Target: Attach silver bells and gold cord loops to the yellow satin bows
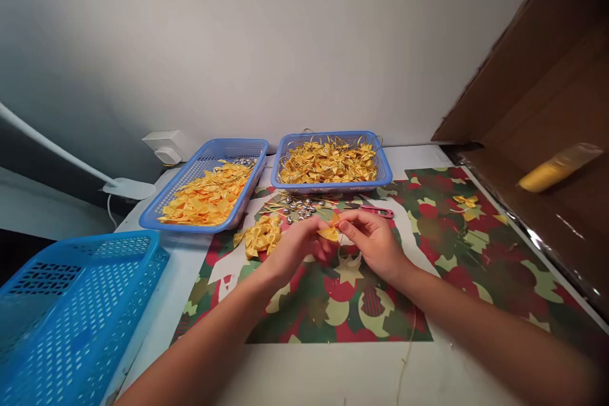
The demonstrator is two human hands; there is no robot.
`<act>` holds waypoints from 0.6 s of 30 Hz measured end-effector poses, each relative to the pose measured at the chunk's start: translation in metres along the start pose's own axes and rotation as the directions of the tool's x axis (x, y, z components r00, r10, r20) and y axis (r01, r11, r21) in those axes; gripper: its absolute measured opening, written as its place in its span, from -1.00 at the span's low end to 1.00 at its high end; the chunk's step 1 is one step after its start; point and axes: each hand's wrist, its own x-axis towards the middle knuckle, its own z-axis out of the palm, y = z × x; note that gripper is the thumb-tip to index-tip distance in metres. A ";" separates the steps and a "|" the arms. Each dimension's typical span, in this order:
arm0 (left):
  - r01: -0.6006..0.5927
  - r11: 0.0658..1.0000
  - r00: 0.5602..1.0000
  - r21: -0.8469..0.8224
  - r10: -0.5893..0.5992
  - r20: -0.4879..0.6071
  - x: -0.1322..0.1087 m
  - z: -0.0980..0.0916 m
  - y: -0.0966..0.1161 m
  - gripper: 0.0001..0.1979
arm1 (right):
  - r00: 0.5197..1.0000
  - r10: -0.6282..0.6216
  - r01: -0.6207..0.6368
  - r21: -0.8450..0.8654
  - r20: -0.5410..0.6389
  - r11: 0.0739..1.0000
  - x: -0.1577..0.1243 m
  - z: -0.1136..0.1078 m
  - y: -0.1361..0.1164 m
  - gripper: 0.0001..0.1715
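Observation:
Over the patterned sheet, a small golden-yellow ribbon bow (328,234) is held between my two hands. My left hand (299,246) pinches its left side, the fingers partly hidden behind it. Thumb and forefinger of my right hand (373,242) close on the bow's right edge. A thin gold cord (405,355) trails down from near my right hand toward the front. Just left of my left hand lies a pile of yellow bows (261,236). Beyond the hands are several silver jingle bells (302,207) and small snips (375,210) with a pink handle.
A blue basket (190,227) of yellow bows stands at back left, another basket (333,188) of corded bows behind the hands. A larger blue basket (85,330) sits front left. A cardboard box (537,89) borders the right. One bow (466,201) lies on the patterned sheet (476,266).

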 end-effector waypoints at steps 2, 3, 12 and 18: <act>0.224 0.919 0.968 -0.325 -0.172 0.181 0.010 0.004 -0.009 -0.52 | 0.999 -0.029 0.029 -0.001 -0.027 1.000 0.002 -0.004 0.001 -0.62; 0.287 0.860 0.949 -0.423 -0.195 0.247 0.013 0.005 -0.013 -0.57 | 0.999 -0.041 0.041 -0.007 -0.027 0.999 0.003 -0.005 0.002 -0.62; 0.220 0.673 0.968 -0.706 -0.061 0.244 0.016 0.002 -0.032 -0.72 | 0.995 -0.098 0.101 -0.081 0.036 0.992 0.002 -0.009 0.016 -0.71; 0.213 0.689 0.970 -0.692 -0.064 0.235 0.015 0.003 -0.031 -0.75 | 0.990 -0.127 0.132 -0.087 0.060 0.987 -0.002 -0.010 0.018 -0.84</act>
